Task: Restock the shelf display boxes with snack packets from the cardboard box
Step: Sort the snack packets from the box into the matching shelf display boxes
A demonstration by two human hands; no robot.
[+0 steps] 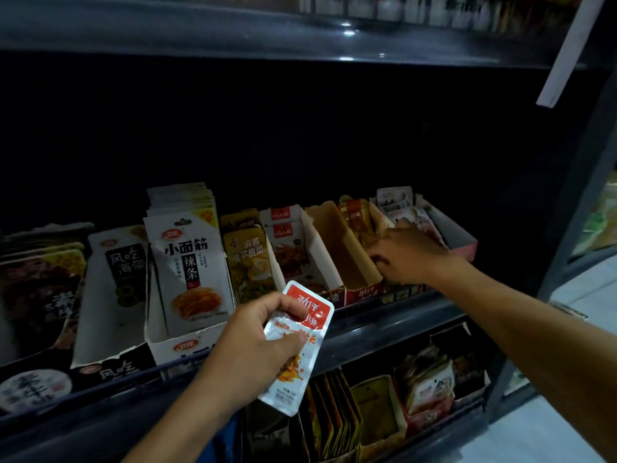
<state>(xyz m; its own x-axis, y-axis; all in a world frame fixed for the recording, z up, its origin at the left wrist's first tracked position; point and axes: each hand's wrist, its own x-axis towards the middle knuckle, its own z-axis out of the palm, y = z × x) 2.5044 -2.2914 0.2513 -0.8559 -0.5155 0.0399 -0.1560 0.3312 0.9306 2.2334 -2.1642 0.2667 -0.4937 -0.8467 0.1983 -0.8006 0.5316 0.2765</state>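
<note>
My left hand pinches a red-and-white snack packet upside down, in front of the middle shelf's edge. My right hand reaches into a display box of red-brown packets to the right, fingers curled down among the packets; whether it grips one is hidden. Just left of that hand stands an empty brown display box. The cardboard supply box is out of view.
Along the middle shelf stand several display boxes: white noodle-strip packets, yellow packets, red-topped packets and a pink-fronted box at far right. A lower shelf holds more packet boxes. A dark post bounds the right.
</note>
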